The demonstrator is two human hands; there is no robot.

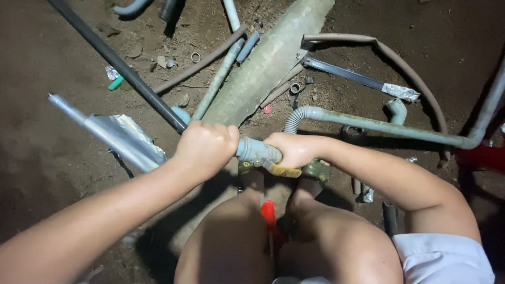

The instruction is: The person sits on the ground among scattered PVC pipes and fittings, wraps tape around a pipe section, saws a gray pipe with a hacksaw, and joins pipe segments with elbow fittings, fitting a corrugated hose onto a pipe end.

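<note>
- Hands both closed: left hand (pixel 206 148) wrapped tight around one end of a short grey plastic pipe fitting (pixel 256 150), right hand (pixel 294 149) clenched on its other end, over a yellowish valve handle (pixel 284 170).
- Fitting held level between the two fists, above the knees, over the near middle of the dirt floor (pixel 52 63).
- Grey ribbed flexible hose (pixel 300 117) curving up just beyond the right hand, joined to a long pale-green rigid pipe (pixel 389 128) running off toward the floor's right edge.
- Red-handled tool (pixel 269 214) lying between the bare legs, directly below the fitting.
- Broad grey-green curved length of large pipe (pixel 268 63) lying on the floor beyond the hands, slanting toward the far edge.
- Long black pipe (pixel 118 66) crossing from the far left corner down to just behind the left hand.
- Crumpled silver foil-wrapped tube (pixel 113 134) lying left of the left forearm.
- Brown rubber hose (pixel 410 68) arching across the far right of the floor; flat dark metal bar with a foil-wrapped tip (pixel 357 79) beneath that arch.
- Small metal rings (pixel 195 57) and offcuts scattered on the dirt toward the far edge.
</note>
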